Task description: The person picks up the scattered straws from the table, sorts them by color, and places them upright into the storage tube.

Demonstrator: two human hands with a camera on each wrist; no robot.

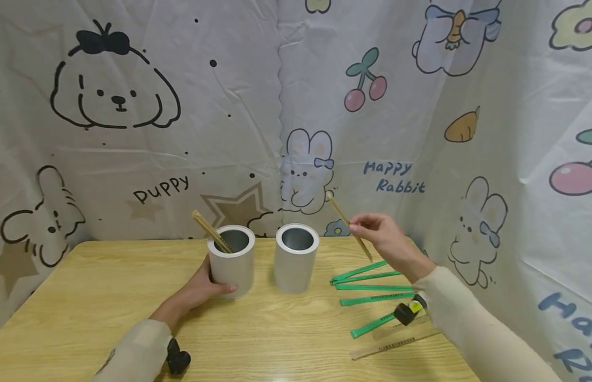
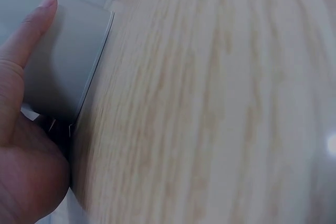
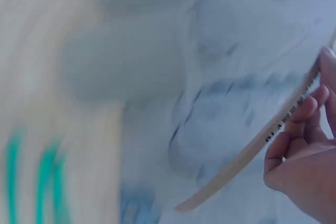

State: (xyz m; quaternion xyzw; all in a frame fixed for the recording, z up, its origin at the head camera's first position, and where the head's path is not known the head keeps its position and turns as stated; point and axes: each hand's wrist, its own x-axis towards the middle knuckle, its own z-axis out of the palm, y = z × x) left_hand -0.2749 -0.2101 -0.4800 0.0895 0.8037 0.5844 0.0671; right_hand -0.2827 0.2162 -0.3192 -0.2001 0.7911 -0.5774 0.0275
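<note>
My left hand (image 1: 200, 285) grips the left white cup (image 1: 233, 276) round its side, the thumb along its front. Several brown wrapped straws (image 1: 211, 230) lean out of that cup's left rim. A second white cup (image 1: 296, 270) stands just to its right, its grey inside showing no straw. Raised above the table on the right, my right hand (image 1: 384, 237) pinches a thin brown wrapped straw (image 3: 231, 170) with black print, held at a slant. Beneath that hand lie several green wrapped straws (image 1: 377, 298), partly hidden by the right forearm, and brown ones (image 1: 396, 345) nearer me.
Everything stands on a light wood-grain table (image 1: 277, 339). Close behind its back edge hangs a pale curtain (image 1: 229, 106) printed with cartoon animals, which also wraps round the right side.
</note>
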